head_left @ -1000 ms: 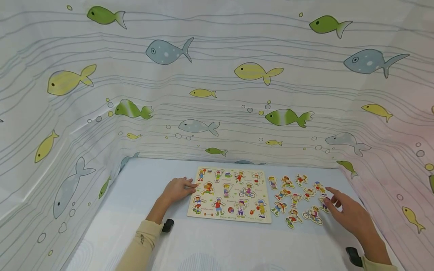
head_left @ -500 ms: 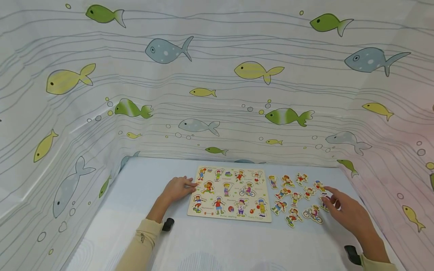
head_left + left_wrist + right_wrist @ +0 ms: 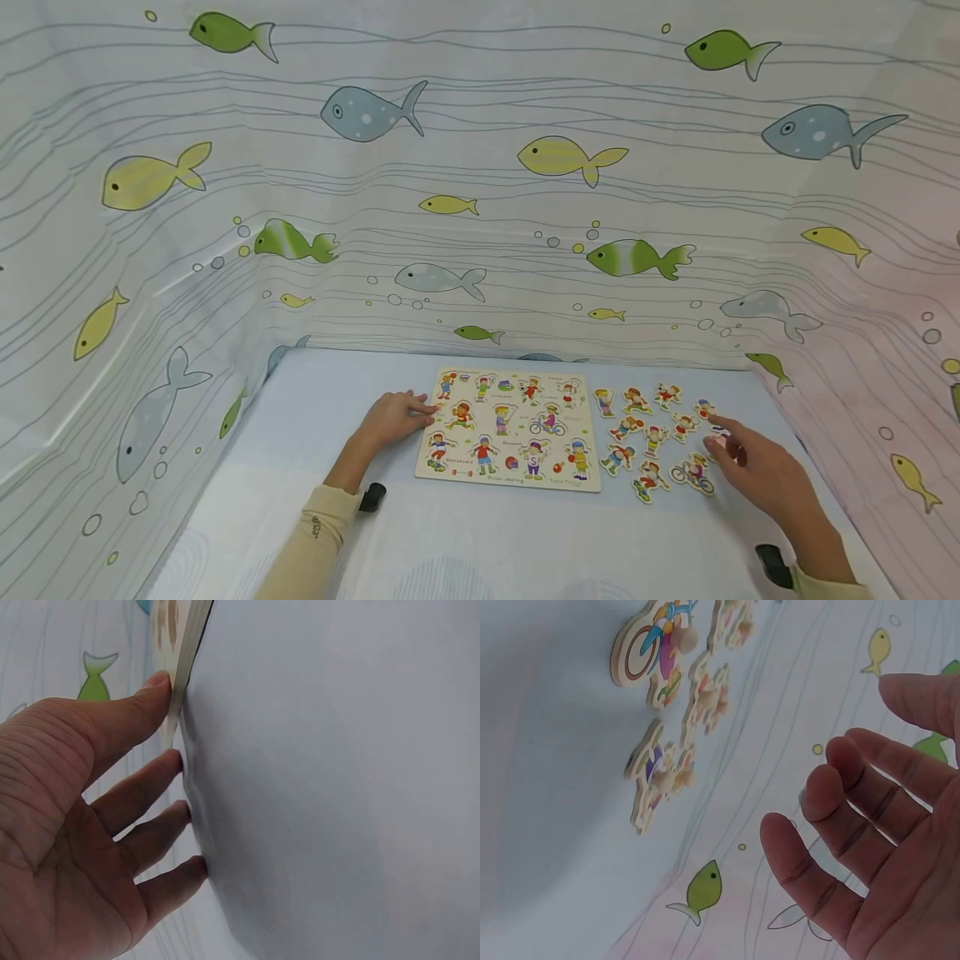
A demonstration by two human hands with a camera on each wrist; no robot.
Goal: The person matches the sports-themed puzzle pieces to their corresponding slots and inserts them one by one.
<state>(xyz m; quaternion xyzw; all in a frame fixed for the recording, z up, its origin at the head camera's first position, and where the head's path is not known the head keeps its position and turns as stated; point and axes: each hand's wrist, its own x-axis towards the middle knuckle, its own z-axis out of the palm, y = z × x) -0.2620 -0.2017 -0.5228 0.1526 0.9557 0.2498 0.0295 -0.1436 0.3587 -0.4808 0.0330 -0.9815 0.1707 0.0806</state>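
My left hand [image 3: 393, 418] rests beside the left edge of a wooden puzzle board [image 3: 465, 443] printed with children playing sports. In the left wrist view the thumb touches the board's edge [image 3: 187, 645], while the other fingers are loosely extended on the table. Over the right side of a group of loose puzzle pieces hovers my right hand [image 3: 763, 467], with nothing in its grasp. Below its fingers, a purple-clothed figure piece [image 3: 654, 776] lies partly hidden in the head view. A cyclist piece [image 3: 692, 475] lies just left of that hand.
More loose figure pieces, such as a skateboarder [image 3: 649, 482] and a soccer player [image 3: 667, 397], lie between board and right hand. A fish-patterned sheet [image 3: 480, 233] rises behind and at both sides of the pale table [image 3: 420, 533].
My right hand has shifted slightly left over the pieces, covering more of the purple-clothed one. The left hand and the board have stayed in place.
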